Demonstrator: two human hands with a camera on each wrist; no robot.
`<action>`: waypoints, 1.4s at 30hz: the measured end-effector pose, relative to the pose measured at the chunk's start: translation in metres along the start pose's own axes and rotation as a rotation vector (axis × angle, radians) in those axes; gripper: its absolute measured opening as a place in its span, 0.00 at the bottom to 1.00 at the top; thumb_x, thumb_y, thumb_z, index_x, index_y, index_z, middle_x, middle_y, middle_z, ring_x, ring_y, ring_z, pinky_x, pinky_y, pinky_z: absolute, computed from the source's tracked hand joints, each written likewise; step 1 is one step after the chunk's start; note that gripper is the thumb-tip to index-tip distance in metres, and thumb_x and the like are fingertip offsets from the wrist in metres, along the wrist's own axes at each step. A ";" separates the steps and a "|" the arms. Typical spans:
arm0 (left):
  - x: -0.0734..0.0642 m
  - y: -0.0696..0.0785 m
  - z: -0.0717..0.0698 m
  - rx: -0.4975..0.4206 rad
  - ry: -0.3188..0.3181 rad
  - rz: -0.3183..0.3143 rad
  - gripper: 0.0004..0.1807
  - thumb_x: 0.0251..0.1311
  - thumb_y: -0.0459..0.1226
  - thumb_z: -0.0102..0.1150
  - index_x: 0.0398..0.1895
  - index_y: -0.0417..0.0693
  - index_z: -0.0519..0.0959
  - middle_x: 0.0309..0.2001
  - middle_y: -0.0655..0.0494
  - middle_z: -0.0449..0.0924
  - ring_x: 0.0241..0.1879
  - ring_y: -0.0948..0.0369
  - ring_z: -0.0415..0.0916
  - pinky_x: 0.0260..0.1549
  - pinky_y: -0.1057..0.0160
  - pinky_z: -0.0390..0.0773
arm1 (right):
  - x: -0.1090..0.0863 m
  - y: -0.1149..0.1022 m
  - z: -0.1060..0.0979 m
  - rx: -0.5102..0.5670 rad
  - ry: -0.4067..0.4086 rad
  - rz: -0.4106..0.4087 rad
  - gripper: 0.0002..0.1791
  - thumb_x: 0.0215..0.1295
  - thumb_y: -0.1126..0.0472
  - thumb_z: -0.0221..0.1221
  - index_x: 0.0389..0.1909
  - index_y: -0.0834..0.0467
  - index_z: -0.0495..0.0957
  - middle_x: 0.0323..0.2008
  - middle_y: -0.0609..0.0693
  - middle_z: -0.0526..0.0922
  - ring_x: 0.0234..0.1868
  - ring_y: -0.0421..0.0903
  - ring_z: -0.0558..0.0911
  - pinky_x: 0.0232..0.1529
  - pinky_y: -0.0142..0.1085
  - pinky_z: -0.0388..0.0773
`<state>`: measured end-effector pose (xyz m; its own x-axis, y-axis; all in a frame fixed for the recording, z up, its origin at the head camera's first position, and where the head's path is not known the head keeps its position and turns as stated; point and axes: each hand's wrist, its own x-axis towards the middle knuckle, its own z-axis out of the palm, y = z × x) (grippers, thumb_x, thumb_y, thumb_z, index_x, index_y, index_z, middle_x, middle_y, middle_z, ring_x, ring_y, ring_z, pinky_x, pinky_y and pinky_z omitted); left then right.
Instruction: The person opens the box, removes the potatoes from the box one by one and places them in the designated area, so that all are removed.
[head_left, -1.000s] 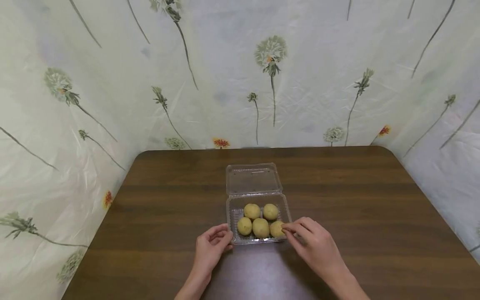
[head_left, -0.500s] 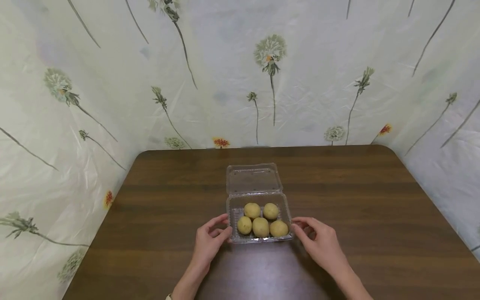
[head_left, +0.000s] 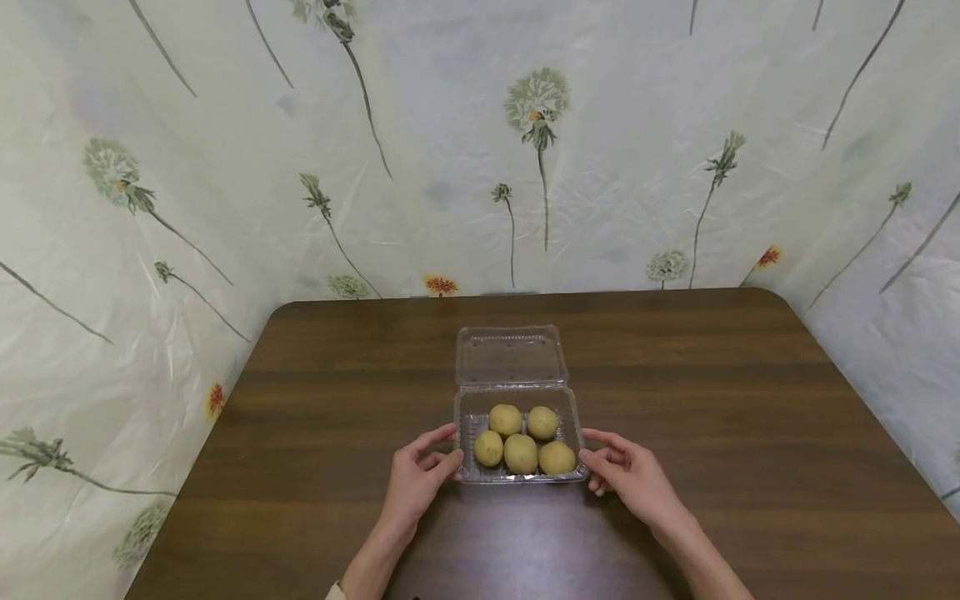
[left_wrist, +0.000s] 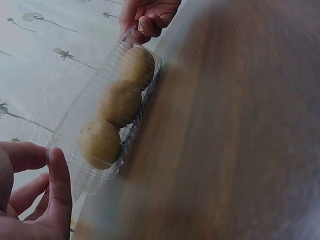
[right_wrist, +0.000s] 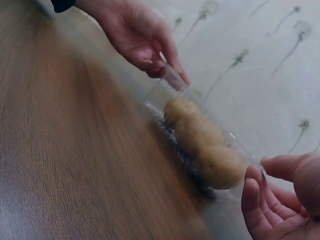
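A clear plastic clamshell container (head_left: 465, 473) sits at the middle of the table, its lid (head_left: 512, 357) folded back away from me. Inside its base lie several potatoes (head_left: 521, 454), three in the front row and two behind. My left hand (head_left: 417, 477) pinches the left rim of the base between thumb and fingers. On the opposite side, my right hand (head_left: 632, 477) pinches the right rim. Both wrist views show the thumbs and index fingers at the rim, with the potatoes (left_wrist: 119, 103) visible through the clear wall. Whether the base is slightly off the table I cannot tell.
The dark brown wooden table (head_left: 360, 375) extends around the container on all sides. A pale curtain (head_left: 450, 150) with a dandelion print hangs behind the table and along its left and right edges.
My right hand has left the front right potato and moved to the container's right rim, which it now pinches. The left hand keeps to the left rim. The potatoes stay in the same arrangement.
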<state>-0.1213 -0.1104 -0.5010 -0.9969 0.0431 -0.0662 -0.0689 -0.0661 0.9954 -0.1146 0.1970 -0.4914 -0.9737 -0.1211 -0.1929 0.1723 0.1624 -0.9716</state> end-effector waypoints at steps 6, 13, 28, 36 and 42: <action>0.003 -0.002 -0.002 0.065 -0.003 0.098 0.22 0.56 0.27 0.67 0.56 0.34 0.79 0.62 0.46 0.72 0.30 0.62 0.80 0.30 0.68 0.81 | -0.001 -0.001 0.001 -0.008 0.012 -0.001 0.29 0.65 0.55 0.64 0.63 0.63 0.71 0.32 0.57 0.81 0.28 0.46 0.80 0.32 0.36 0.82; 0.004 -0.005 -0.003 0.093 -0.031 0.141 0.19 0.57 0.27 0.66 0.53 0.33 0.80 0.64 0.52 0.72 0.32 0.60 0.80 0.29 0.71 0.80 | -0.001 0.001 0.000 -0.041 0.019 -0.012 0.28 0.66 0.54 0.64 0.63 0.62 0.71 0.31 0.56 0.81 0.28 0.47 0.80 0.32 0.36 0.82; 0.007 -0.004 -0.003 0.089 -0.048 0.137 0.18 0.58 0.24 0.64 0.54 0.33 0.80 0.65 0.50 0.71 0.28 0.64 0.76 0.27 0.68 0.81 | -0.005 -0.008 -0.006 -0.581 0.250 -0.536 0.15 0.59 0.63 0.69 0.47 0.54 0.83 0.29 0.36 0.80 0.28 0.34 0.78 0.26 0.28 0.77; -0.002 0.017 0.001 0.088 -0.063 0.137 0.19 0.59 0.23 0.62 0.54 0.27 0.78 0.65 0.44 0.70 0.28 0.63 0.75 0.27 0.68 0.80 | 0.000 -0.018 -0.001 -0.691 0.125 -0.669 0.15 0.58 0.63 0.70 0.47 0.51 0.83 0.35 0.33 0.79 0.35 0.34 0.78 0.31 0.32 0.76; -0.005 0.021 0.002 0.075 -0.067 0.158 0.18 0.59 0.23 0.62 0.54 0.25 0.77 0.65 0.42 0.70 0.28 0.64 0.75 0.27 0.68 0.80 | 0.006 -0.022 0.003 -0.753 0.083 -0.672 0.15 0.57 0.59 0.71 0.46 0.51 0.85 0.39 0.38 0.82 0.39 0.36 0.78 0.35 0.35 0.78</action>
<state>-0.1172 -0.1102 -0.4795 -0.9901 0.1045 0.0939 0.0941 -0.0034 0.9956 -0.1237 0.1897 -0.4714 -0.8464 -0.3514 0.4001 -0.5265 0.6644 -0.5305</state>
